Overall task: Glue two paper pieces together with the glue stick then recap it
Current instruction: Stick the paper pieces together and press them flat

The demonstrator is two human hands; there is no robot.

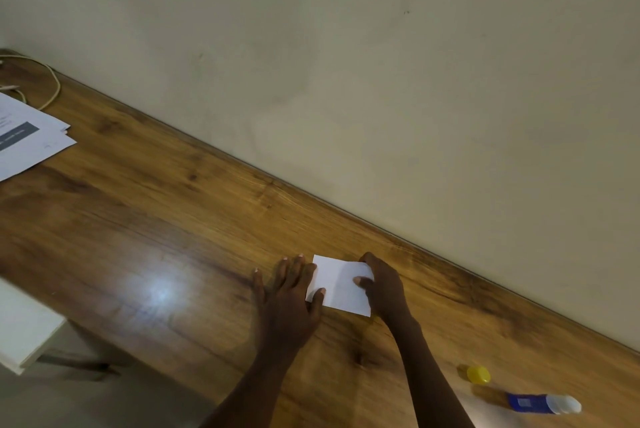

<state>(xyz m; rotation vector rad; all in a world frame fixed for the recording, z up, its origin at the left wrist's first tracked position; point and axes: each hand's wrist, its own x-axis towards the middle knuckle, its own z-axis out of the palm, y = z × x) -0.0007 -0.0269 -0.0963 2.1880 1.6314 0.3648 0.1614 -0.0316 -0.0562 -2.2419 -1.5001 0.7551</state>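
- Left hand, fingers spread, presses flat on the white rectangular paper pieces on the wooden table; right hand pinches their far edge.
- Risk: uneven pressure could slide the sheets askew.
- Blue-and-white glue stick lies uncapped, apart from its yellow round cap; it may dry.

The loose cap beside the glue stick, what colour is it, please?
Yellow cap, seen in the head view.

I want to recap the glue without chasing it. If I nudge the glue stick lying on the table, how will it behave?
The glue stick lies on its side, a round tube, so it would probably roll on the glossy table. It looks small and light. Its yellow cap sits apart.
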